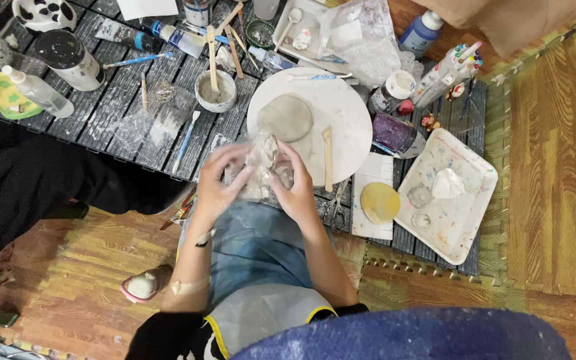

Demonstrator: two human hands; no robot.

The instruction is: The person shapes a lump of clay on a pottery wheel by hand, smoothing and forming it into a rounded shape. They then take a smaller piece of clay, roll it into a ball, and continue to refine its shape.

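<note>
Both my hands, left hand (216, 190) and right hand (296, 187), cup the plastic-wrapped clay lump (261, 165) between them, just below the clay disc (286, 118). Looks soft, heavy-ish, slippery wrap; grip from the sides.

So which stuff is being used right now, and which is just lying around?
In use:
- left hand and right hand, both gripping the clay lump in clear plastic
- round white board with a flat grey clay disc
- wooden stick on that board

Just lying around:
- cup of grey slip
- paint tubes
- square white tray
- yellow disc
- scissors
</note>
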